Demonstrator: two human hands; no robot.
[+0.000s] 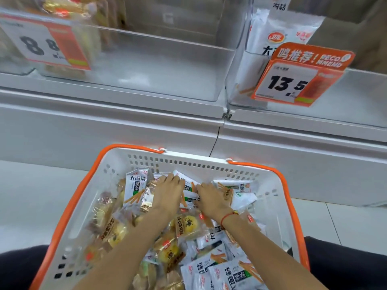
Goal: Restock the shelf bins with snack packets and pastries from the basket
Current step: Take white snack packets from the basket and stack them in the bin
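A white basket with orange handles sits below the shelf, filled with white snack packets and clear-wrapped pastries. Both my hands reach into its far end. My left hand lies on the pile with fingers curled over the top of a white snack packet. My right hand grips the same cluster of white packets from the right. Above, a clear shelf bin in the middle looks bare inside. The bin to its right holds upright white packets.
A price tag reading 13.5 hangs on the right bin, and another tag hangs on the left bin, which holds wrapped pastries. A white shelf ledge runs between bins and basket. My dark-clothed knees flank the basket.
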